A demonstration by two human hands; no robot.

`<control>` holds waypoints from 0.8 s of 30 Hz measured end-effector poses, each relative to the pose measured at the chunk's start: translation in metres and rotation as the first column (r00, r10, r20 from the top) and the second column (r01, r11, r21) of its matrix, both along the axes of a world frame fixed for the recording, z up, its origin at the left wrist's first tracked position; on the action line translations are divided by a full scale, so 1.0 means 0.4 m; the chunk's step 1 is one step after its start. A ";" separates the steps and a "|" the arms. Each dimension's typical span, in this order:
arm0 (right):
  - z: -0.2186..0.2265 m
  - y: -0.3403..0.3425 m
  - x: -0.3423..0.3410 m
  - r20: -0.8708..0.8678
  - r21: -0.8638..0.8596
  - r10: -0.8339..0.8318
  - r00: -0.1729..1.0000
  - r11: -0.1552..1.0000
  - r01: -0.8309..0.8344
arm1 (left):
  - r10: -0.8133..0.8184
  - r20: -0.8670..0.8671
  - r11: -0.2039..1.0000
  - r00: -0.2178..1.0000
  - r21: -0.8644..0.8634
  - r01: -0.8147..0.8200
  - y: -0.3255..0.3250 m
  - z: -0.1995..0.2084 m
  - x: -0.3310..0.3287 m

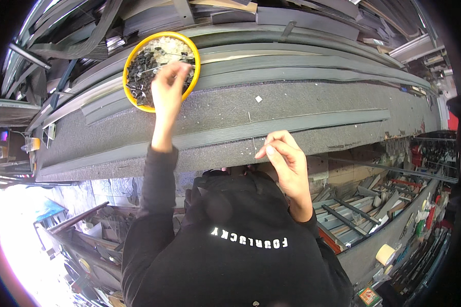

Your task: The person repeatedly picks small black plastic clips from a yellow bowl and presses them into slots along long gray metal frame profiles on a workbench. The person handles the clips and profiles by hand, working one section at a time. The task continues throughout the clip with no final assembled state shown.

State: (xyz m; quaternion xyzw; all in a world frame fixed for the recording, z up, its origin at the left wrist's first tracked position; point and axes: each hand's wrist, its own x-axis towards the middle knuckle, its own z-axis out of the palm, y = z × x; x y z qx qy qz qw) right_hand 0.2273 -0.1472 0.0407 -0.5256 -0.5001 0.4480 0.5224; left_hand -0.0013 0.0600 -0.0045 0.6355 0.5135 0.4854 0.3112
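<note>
My left hand (pixel 168 87) reaches over a round yellow-rimmed basin (pixel 198 61) at the far left of the bench. Its fingertips are pinched together above the contents; whatever they hold is too small to name. Inside the basin lie many small black plastic pieces (pixel 141 69) and, toward the back, a heap of small whitish pieces (pixel 174 44). Close to my body, my right hand (pixel 289 161) is raised at the bench's near edge with thumb and fingers pinched. A thin, pale sliver shows by its fingertips, too fine to identify.
A long grey profile strip (pixel 215 132) lies along the carpet-covered bench (pixel 292 97), between my hands. More long profiles (pixel 312 64) are stacked behind it. A small white square (pixel 258 99) and scattered white bits lie on the bench. Racks of offcuts (pixel 358 210) stand at lower right.
</note>
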 end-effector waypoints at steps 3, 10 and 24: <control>0.002 0.014 -0.024 -0.121 0.008 -0.020 0.992 1.000 0.022 | -0.208 0.810 0.710 0.549 -0.261 0.654 -0.202 0.010 0.083; -0.005 0.039 -0.041 -0.127 0.042 -0.033 0.991 0.998 0.039 | 0.073 0.976 0.446 0.207 -0.217 0.868 -0.356 0.014 0.161; -0.015 0.021 -0.019 0.001 -0.038 0.060 0.998 0.997 -0.060 | -0.132 0.814 0.626 0.566 -0.374 0.684 -0.384 0.014 0.162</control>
